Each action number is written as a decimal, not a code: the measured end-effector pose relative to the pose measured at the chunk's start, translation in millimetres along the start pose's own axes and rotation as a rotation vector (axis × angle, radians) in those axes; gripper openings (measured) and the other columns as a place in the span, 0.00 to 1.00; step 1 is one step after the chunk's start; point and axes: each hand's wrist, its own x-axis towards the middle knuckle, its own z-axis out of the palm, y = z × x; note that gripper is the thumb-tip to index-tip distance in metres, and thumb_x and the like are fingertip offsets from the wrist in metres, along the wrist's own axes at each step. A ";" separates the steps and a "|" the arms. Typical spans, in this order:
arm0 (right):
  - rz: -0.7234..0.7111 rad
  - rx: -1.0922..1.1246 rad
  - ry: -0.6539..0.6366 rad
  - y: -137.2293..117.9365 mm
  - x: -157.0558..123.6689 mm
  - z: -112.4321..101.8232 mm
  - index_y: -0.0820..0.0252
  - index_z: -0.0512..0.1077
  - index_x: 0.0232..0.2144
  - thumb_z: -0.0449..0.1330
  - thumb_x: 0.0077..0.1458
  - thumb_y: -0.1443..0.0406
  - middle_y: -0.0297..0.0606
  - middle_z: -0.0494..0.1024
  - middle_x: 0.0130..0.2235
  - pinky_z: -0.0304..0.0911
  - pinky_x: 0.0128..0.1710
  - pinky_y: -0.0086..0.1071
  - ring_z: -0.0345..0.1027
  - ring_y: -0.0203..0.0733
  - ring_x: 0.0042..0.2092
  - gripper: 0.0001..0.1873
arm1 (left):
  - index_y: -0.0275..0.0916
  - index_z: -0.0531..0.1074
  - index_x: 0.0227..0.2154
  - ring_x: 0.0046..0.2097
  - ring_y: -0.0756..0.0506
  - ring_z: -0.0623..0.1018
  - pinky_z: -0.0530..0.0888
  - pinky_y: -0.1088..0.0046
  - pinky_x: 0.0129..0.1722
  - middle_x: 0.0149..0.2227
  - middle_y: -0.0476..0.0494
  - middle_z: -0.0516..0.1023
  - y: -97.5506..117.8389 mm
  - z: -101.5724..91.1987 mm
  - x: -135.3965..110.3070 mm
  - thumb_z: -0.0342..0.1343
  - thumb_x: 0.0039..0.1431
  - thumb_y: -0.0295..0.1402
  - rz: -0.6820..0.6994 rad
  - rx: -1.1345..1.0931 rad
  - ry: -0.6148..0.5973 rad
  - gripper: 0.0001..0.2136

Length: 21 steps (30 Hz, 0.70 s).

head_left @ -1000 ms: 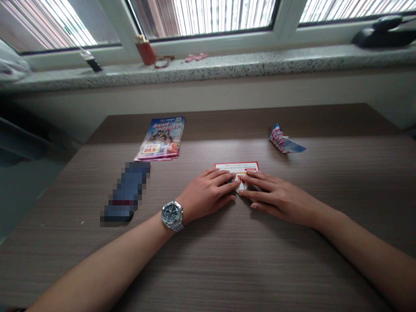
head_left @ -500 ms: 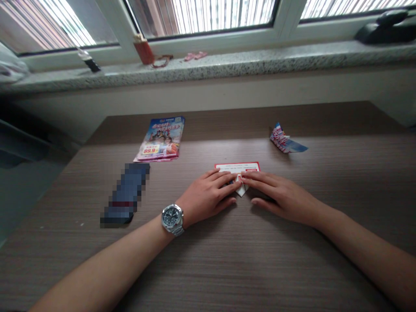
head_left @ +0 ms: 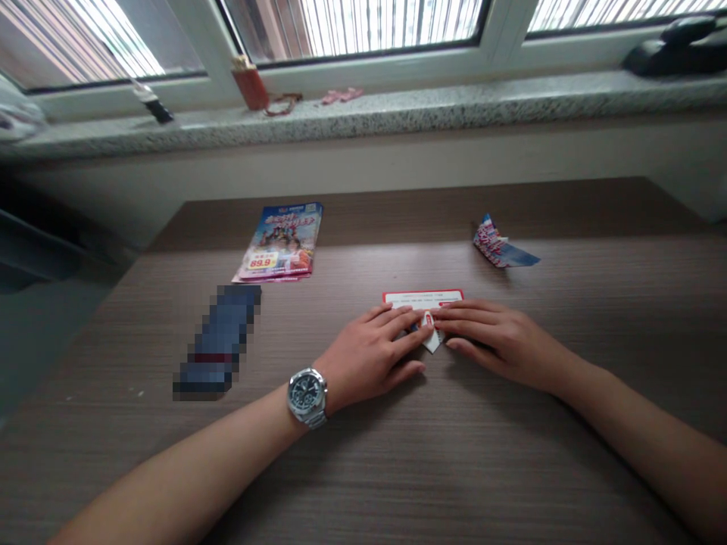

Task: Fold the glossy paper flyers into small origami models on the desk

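Observation:
A partly folded paper flyer (head_left: pixel 423 300), white with a red border, lies on the desk with a pointed corner facing me. My left hand (head_left: pixel 378 350) rests on its left side, fingers stretched out flat and the index fingertip by the point. From the other side my right hand (head_left: pixel 497 342) presses on it, fingers extended and thumb apart on the desk side. Both hands cover much of the paper, so its middle folds are hidden. A silver wristwatch (head_left: pixel 307 397) is on my left wrist.
A stack of printed flyers (head_left: pixel 281 242) lies at the back left, above a dark pixelated object (head_left: pixel 219 344). A folded paper shape (head_left: pixel 503 246) sits at the back right of the wooden desk (head_left: pixel 352 469). Small items, including a red case (head_left: pixel 250 85), stand on the stone windowsill (head_left: pixel 397 110).
Both hands and the paper have slid slightly right and toward me. My fingers stay flat on the paper. The flyers and the folded shape have not moved.

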 end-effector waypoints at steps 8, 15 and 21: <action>-0.007 0.017 0.017 -0.5 -2.4 -0.3 0.55 0.73 0.58 0.58 0.64 0.66 0.40 0.77 0.58 0.65 0.62 0.43 0.70 0.47 0.60 0.20 | 0.43 0.61 0.65 0.66 0.40 0.66 0.62 0.58 0.68 0.66 0.38 0.64 1.6 -2.3 -0.3 0.48 0.71 0.45 -0.022 -0.027 -0.008 0.24; 0.021 0.013 -0.010 0.2 -3.5 1.8 0.57 0.70 0.60 0.58 0.65 0.65 0.43 0.74 0.60 0.62 0.64 0.44 0.66 0.48 0.62 0.22 | 0.44 0.58 0.67 0.68 0.41 0.63 0.59 0.59 0.69 0.68 0.39 0.60 -3.7 -0.9 0.7 0.47 0.71 0.46 -0.033 -0.033 -0.019 0.26; 0.019 0.009 -0.014 1.2 -4.5 2.8 0.55 0.68 0.62 0.58 0.65 0.65 0.41 0.73 0.61 0.61 0.64 0.45 0.66 0.48 0.63 0.23 | 0.46 0.57 0.67 0.69 0.41 0.61 0.58 0.59 0.69 0.69 0.40 0.60 -5.1 0.3 0.5 0.47 0.71 0.46 -0.033 -0.038 -0.022 0.26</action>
